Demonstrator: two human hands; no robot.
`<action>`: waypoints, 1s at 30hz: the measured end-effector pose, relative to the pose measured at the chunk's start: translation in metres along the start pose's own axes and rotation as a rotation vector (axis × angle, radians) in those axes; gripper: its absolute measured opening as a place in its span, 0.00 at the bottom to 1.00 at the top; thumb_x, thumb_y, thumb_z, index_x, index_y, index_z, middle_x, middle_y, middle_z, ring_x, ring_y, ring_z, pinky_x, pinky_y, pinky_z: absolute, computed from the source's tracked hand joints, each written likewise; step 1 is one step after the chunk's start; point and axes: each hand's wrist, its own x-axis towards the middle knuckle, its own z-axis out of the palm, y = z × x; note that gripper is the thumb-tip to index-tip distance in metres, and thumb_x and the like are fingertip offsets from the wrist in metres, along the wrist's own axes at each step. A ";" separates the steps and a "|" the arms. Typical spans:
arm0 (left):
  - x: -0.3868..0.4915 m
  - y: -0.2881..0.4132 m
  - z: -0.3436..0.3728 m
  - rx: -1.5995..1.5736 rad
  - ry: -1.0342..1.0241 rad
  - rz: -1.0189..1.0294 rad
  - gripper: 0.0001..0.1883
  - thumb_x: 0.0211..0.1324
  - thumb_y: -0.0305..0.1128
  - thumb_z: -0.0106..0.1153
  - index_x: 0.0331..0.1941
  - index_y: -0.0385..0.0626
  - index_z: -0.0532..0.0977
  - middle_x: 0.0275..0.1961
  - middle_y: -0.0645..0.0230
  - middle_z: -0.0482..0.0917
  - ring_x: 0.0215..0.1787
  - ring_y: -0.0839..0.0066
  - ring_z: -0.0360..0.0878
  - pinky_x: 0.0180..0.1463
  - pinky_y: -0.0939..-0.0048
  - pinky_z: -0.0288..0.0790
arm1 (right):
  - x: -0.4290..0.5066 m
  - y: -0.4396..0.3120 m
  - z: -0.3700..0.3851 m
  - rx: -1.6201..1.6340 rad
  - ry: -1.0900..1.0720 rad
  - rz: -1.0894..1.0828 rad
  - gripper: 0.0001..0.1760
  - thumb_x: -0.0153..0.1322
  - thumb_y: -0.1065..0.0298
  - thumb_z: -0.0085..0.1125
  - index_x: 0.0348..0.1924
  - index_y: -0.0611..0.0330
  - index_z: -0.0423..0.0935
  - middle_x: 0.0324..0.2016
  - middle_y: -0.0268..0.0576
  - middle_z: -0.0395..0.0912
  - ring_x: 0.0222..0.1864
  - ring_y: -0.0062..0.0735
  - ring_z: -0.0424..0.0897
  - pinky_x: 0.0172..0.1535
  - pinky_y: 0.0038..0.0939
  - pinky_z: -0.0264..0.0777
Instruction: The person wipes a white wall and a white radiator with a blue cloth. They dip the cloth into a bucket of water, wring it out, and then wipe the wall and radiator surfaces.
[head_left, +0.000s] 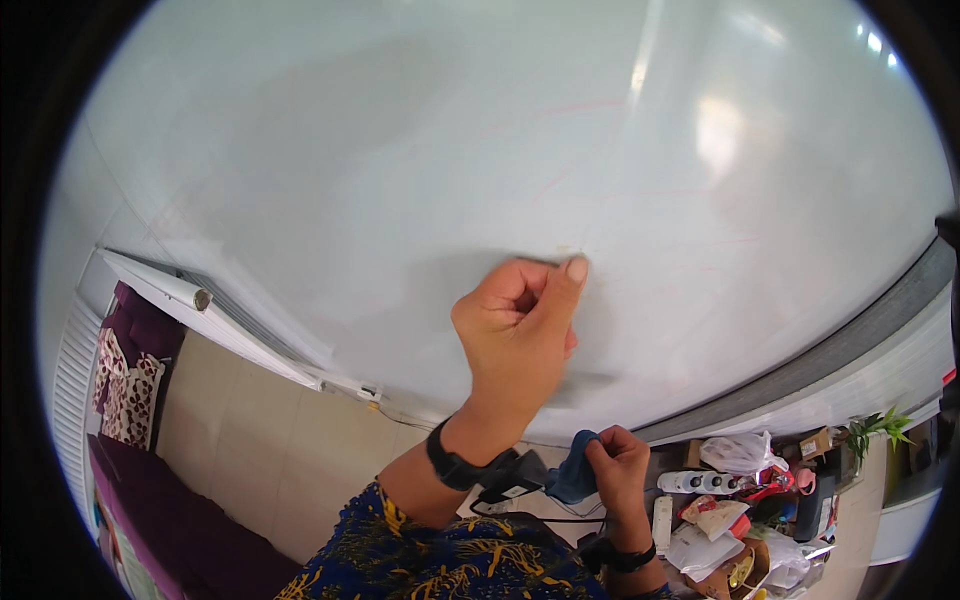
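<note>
A large, glossy white wall panel (360, 195) with faint red streaks fills most of the view. My left hand (525, 315) is held up against it, fingers curled in and thumb extended, its tip beside a small yellowish mark (565, 248). Nothing shows between those fingers, though their undersides are partly hidden. Lower down, close to the panel's bottom edge, my right hand (622, 461) pinches a bunched blue cloth (576, 472) that hangs to its left. Both wrists wear black straps, and a dark device with a cable sits by the left one.
Plastic bags (739, 454), white bottles (697, 482), a paper bag (742, 574) and a potted plant (877, 429) crowd the lower right. At left are a purple-covered bed or sofa (172, 517), patterned cushions (131, 397) and a white roll (161, 281). Tiled floor (247, 397) lies below the panel.
</note>
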 end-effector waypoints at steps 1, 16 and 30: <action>-0.004 -0.004 -0.006 0.092 -0.082 -0.080 0.14 0.64 0.33 0.66 0.25 0.39 0.77 0.16 0.74 0.74 0.15 0.87 0.69 0.19 0.81 0.61 | 0.000 -0.003 -0.001 0.033 -0.006 -0.016 0.07 0.68 0.75 0.64 0.26 0.66 0.77 0.20 0.29 0.77 0.24 0.11 0.71 0.28 0.20 0.65; -0.037 -0.022 -0.090 0.417 -0.664 -0.097 0.19 0.53 0.28 0.71 0.49 0.39 0.78 0.34 0.60 0.85 0.34 0.73 0.83 0.39 0.72 0.76 | 0.012 -0.099 0.039 0.298 -0.042 -0.471 0.03 0.74 0.80 0.61 0.38 0.67 0.75 0.30 0.34 0.81 0.31 0.14 0.76 0.36 0.19 0.72; 0.043 0.029 -0.069 0.946 -0.155 1.123 0.12 0.41 0.22 0.66 0.33 0.51 0.83 0.36 0.72 0.79 0.34 0.69 0.74 0.38 0.67 0.67 | 0.050 -0.157 0.110 -0.749 0.361 -1.316 0.24 0.67 0.78 0.64 0.57 0.68 0.76 0.39 0.51 0.78 0.38 0.46 0.78 0.41 0.38 0.73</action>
